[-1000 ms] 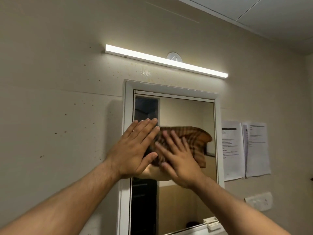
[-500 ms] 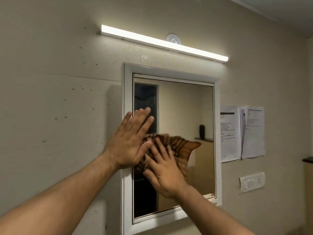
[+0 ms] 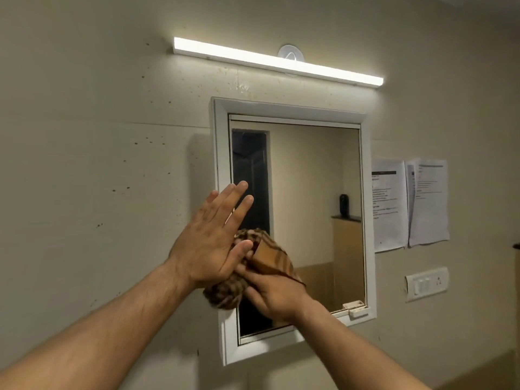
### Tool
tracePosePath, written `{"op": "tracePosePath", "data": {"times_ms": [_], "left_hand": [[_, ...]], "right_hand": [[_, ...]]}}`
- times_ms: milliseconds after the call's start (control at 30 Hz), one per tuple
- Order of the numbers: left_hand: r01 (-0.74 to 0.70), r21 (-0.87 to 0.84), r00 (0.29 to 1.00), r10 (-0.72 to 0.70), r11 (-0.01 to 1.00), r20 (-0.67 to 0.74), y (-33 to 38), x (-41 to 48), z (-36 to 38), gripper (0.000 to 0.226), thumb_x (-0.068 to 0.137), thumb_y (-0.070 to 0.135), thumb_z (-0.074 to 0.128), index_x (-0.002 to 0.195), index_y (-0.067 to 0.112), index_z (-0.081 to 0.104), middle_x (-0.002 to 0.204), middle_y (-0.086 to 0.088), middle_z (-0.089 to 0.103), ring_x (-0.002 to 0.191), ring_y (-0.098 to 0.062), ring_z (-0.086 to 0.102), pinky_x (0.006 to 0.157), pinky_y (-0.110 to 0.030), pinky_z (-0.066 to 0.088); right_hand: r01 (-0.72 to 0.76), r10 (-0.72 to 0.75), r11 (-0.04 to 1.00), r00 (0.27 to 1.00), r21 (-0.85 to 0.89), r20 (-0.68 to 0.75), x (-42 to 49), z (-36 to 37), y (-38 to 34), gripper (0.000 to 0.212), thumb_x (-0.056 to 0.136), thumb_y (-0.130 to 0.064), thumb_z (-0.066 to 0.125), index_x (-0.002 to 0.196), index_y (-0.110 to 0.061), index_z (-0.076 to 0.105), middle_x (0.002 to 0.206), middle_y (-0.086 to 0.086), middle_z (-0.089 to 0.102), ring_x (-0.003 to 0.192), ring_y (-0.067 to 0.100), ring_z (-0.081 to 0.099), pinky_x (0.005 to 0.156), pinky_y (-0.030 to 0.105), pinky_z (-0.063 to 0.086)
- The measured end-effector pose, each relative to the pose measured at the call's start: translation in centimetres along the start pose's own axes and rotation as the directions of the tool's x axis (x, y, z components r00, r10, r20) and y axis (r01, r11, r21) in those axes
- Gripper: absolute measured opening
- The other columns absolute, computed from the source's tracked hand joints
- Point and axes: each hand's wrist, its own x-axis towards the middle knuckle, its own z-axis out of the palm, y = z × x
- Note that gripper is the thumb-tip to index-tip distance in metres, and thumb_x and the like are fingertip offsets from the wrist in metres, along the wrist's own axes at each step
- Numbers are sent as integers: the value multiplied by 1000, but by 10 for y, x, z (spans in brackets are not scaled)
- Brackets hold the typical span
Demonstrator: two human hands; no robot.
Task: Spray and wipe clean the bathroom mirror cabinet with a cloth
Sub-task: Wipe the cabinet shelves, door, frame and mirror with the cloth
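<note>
Two hands up at mirror cabinet (image 3: 292, 220). Left hand (image 3: 209, 243) flat, fingers spread, resting on white frame at 9 o'clock side. Right hand (image 3: 274, 295) pressing brown checked cloth (image 3: 247, 274) on glass, low at 7 o'clock. Wiping step, likely. Next: rub up toward 12 o'clock, then over to 3 o'clock.

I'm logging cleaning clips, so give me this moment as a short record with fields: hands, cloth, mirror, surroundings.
left hand: open, flat, fingers spread, at the mirror's left edge
right hand: pressing the cloth to the glass
cloth: brown striped, bunched, lower left of the mirror
mirror cabinet: white frame, door looks closed
light bar: on, above the cabinet
papers: two sheets on the wall to the right
spray bottle: not in view
</note>
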Motion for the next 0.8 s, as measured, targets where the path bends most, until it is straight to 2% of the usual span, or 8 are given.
{"op": "tracePosePath", "data": {"times_ms": [67, 133, 200, 367, 433, 567, 700, 800], "left_hand": [[0, 14, 1000, 0, 1000, -13, -2, -6, -3, 75, 103, 53, 31, 163, 10, 20, 172, -11, 10, 160, -26, 7, 129, -45, 9], [26, 47, 1000, -26, 999, 8, -5, -14, -5, 75, 102, 55, 31, 163, 11, 20, 172, -10, 9, 160, -23, 4, 129, -42, 5], [54, 55, 997, -56, 997, 46, -4, -20, -4, 75, 103, 54, 31, 163, 11, 19, 172, -10, 8, 160, -23, 3, 129, -42, 6], [106, -17, 987, -103, 994, 120, 28, -38, 7, 73, 101, 49, 37, 160, 7, 28, 171, -13, 15, 158, -27, 13, 128, -47, 19], [139, -80, 985, -129, 987, 118, 51, -44, 10, 68, 100, 47, 40, 155, 7, 38, 166, -13, 27, 153, -27, 26, 124, -45, 30], [297, -438, 954, -249, 849, 165, 101, -59, 21, 61, 98, 55, 49, 146, 19, 41, 141, -1, 53, 118, -15, 58, 96, -40, 58], [627, -621, 779, -351, 471, 520, 133, -67, 36, 97, 73, 86, 60, 149, 39, 24, 145, 13, 51, 123, -2, 53, 100, -28, 49], [743, -607, 667, -243, 281, 704, 139, -70, 40, 74, 85, 59, 73, 144, 20, 47, 117, 6, 69, 98, -6, 70, 86, -37, 62]], "right_hand": [[-354, 392, 916, 893, 190, -223, -2, -7, 6, 59, 101, -43, 39, 154, -60, 19, 171, -2, 21, 158, 28, 19, 128, 28, 3], [-683, 768, 636, 514, 359, -382, 4, -5, -2, 62, 100, -38, 35, 161, -39, 24, 173, 1, 14, 160, 25, 6, 130, 41, 0], [-786, 872, 470, 341, 401, -353, 7, 2, -19, 54, 101, -30, 41, 151, -10, 48, 171, 9, 18, 160, 26, 4, 130, 50, 4], [-667, 764, 644, 584, 375, -274, -28, -8, -52, 60, 83, 8, 60, 134, -22, 63, 156, -4, 40, 146, 9, 32, 118, 12, 19], [-642, 837, 527, 504, 557, -211, -40, -24, -56, 57, 78, 11, 59, 115, -31, 68, 126, -11, 64, 118, -2, 57, 100, 1, 40], [-647, 944, 58, 284, 760, 169, -53, -43, -55, 9, 88, -11, 70, 92, -19, 69, 83, 0, 74, 82, 16, 72, 60, 22, 52], [-677, 893, -128, 239, 725, 381, -60, -64, -63, 27, 92, -40, 71, 98, -15, 76, 89, 5, 80, 85, 25, 77, 70, 37, 59], [-697, 891, -245, 112, 674, 440, -57, -79, -61, 56, 92, -65, 61, 118, -16, 67, 106, 5, 75, 99, 26, 70, 87, 42, 56]]}}
